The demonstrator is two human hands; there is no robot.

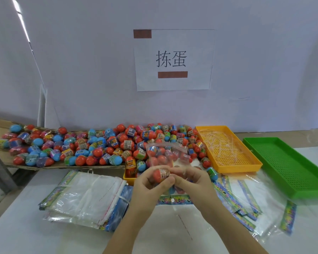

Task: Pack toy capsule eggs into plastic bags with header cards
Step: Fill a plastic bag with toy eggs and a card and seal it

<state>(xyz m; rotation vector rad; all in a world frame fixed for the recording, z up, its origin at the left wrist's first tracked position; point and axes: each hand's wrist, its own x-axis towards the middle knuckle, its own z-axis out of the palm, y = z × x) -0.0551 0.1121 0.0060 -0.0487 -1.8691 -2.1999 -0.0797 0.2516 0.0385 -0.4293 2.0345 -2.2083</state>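
My left hand (151, 187) holds a red capsule egg (160, 174) between thumb and fingers at the centre of the table. My right hand (191, 180) grips a clear plastic bag (165, 154) that stands upright in front of me, with several red eggs inside it. The bag's colourful header card (174, 200) lies flat under my hands. A large heap of red and blue capsule eggs (99, 143) covers a cardboard sheet along the back wall.
A bundled stack of empty bags (84, 198) lies at the left. Loose header-card bags (250, 202) lie fanned out at the right. An orange mesh tray (228, 149) with plastic strips and a green mesh tray (286, 165) stand at the right. A small yellow box (128, 177) sits behind my hands.
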